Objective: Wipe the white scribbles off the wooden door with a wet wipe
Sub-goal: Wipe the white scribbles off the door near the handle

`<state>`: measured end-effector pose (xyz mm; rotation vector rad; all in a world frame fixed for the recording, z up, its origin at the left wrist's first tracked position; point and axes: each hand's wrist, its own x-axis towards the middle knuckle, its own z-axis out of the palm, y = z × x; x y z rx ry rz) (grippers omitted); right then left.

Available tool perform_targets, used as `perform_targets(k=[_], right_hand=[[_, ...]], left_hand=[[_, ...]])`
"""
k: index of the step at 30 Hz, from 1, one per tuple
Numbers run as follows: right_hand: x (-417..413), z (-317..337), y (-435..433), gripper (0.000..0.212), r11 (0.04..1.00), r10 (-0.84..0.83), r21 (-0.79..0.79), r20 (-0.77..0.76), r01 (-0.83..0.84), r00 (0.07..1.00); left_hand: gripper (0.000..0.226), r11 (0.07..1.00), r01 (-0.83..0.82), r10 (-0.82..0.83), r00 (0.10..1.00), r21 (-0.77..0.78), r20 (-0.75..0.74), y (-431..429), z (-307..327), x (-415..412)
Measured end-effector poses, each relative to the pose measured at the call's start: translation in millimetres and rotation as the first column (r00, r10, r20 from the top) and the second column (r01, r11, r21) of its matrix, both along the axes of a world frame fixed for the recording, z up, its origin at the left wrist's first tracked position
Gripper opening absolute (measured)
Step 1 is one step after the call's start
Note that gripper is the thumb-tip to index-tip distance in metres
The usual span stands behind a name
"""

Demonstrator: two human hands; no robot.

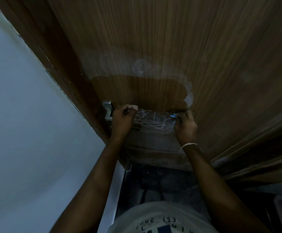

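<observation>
The wooden door (170, 39) fills the upper view. White scribbles (151, 121) cross it between my two hands. Above them lies a darker wet patch (140, 91), ringed by a whitish smeared haze (140, 67). My right hand (185, 126) presses against the door at the right end of the scribbles, fingers closed on a small blue-white wet wipe (173, 116) that is mostly hidden. My left hand (123, 119) is a closed fist by the door's left edge, over the handle area; what it grips is hidden.
A metal lock plate (107, 110) sits on the door edge just left of my left hand. A pale wall (27, 123) takes up the left side. Dark wooden moulding (254, 148) runs at lower right, with dark floor (162, 182) below.
</observation>
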<state>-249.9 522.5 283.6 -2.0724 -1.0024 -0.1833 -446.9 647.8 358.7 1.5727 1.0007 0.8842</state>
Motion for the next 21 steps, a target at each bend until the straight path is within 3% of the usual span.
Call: perform_targets(k=[4, 9, 14, 17, 21], right_hand=[[8, 14, 8, 0.011, 0.985, -0.049, 0.164, 0.007, 0.047, 0.999], [1, -3, 4, 0.013, 1.0, 0.015, -0.003, 0.048, -0.015, 0.999], [8, 5, 10, 0.009, 0.98, -0.047, 0.195, 0.046, 0.037, 0.998], [-7, 3, 24, 0.007, 0.989, 0.026, 0.14, 0.119, -0.043, 0.993], [-6, -14, 9, 0.009, 0.994, -0.046, 0.098, 0.039, 0.042, 0.998]], left_hand=[[0.01, 1.0, 0.001, -0.001, 1.0, -0.001, -0.013, 2, -2, -4], [0.011, 0.999, 0.021, -0.02, 0.999, 0.04, -0.033, 1, -2, -3], [0.014, 1.0, 0.001, -0.001, 1.0, 0.011, -0.027, 5, -2, -6], [0.013, 1.0, 0.011, -0.011, 0.999, -0.002, -0.033, 4, -2, -4], [0.014, 1.0, 0.01, -0.01, 0.999, -0.016, -0.034, 3, -4, -5]])
